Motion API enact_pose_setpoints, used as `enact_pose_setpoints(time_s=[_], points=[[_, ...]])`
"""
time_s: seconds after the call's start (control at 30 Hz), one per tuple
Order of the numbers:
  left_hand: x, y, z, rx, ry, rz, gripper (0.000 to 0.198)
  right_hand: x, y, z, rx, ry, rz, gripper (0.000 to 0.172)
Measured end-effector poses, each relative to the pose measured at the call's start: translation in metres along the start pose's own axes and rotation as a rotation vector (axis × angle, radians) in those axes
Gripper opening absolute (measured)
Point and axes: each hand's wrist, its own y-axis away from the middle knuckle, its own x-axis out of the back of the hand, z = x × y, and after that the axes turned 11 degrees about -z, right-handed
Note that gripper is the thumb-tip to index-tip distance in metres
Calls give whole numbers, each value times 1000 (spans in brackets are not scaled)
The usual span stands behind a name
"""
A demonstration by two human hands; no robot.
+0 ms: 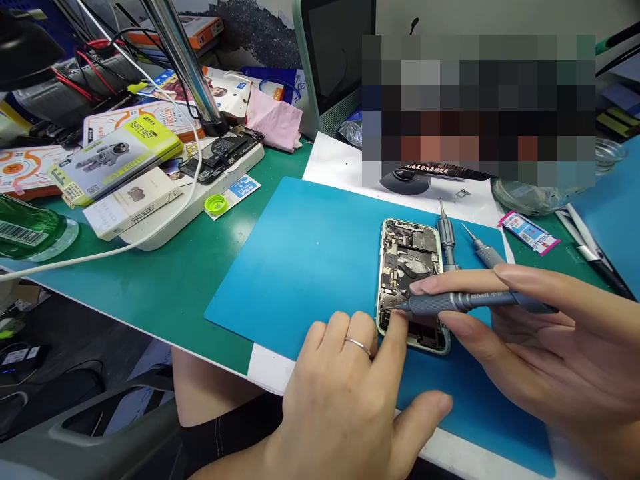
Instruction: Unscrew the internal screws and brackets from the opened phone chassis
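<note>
An opened phone [411, 260] lies on the blue mat [300, 247], its circuit boards and inner parts bare. Across its lower half, my right hand [530, 333] grips a grey precision screwdriver [450, 303], whose tip points at the phone's lower left part. My left hand [350, 380], with a ring on one finger, rests at the phone's lower left edge. Its index finger is stretched onto the phone close to the screwdriver tip, and the thumb is spread apart. Two more screwdrivers lie beyond the phone: one upright grey one [447, 233] along its right side, another [485, 252] farther right.
A white power strip [200, 200] carries another opened phone [223, 155] at the left. Around it are a yellow battery box [117, 157], a small white box [133, 203] and a green bottle [30, 227]. A lamp post [187, 60] and a glass jar [530, 197] stand farther back.
</note>
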Motion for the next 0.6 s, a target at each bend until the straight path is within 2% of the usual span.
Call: enact_pose_setpoints(time_s=[0.43, 0.6], points=[[1, -1, 1, 3, 2, -13, 57, 2, 0, 0, 19, -13, -51, 86], [1, 0, 1, 8, 6, -24, 58, -3, 5, -2, -65, -14, -10, 87]])
